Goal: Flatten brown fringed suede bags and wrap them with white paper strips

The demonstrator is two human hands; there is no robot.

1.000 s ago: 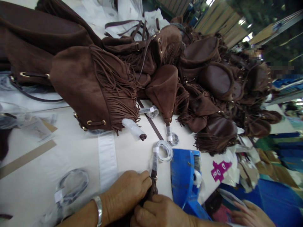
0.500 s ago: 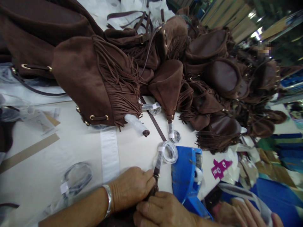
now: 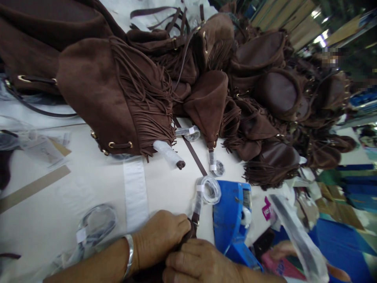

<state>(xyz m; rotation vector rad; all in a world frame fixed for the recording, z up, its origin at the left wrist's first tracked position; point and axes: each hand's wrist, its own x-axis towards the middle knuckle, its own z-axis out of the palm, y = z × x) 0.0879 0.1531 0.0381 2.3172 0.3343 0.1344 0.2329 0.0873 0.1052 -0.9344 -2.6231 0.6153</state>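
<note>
At the bottom of the head view, my left hand point(image 3: 163, 236), with a silver bangle point(image 3: 129, 255) at its wrist, is closed on the gathered dark brown material of a bag point(image 3: 153, 273). Right beside it, my right hand point(image 3: 200, 261) grips the same material, its fingers curled. Most of this bag is hidden under my hands and the frame edge. A strap point(image 3: 195, 214) with a metal buckle runs out from between them, its far part wrapped in clear plastic and coiled point(image 3: 211, 190) on the white table.
A blue tape dispenser point(image 3: 228, 216) stands right of my hands. Brown fringed bags point(image 3: 97, 94) are piled across the back. Another plastic-wrapped strap coil point(image 3: 98, 224) lies at left. At lower right, another person's hand point(image 3: 284, 249) is near a plastic-wrapped strip point(image 3: 300, 236).
My hands stay closed on the bag with only small shifts. The other person's hands have moved, and the plastic-wrapped strip at right now stands higher, partly covering the magenta piece.
</note>
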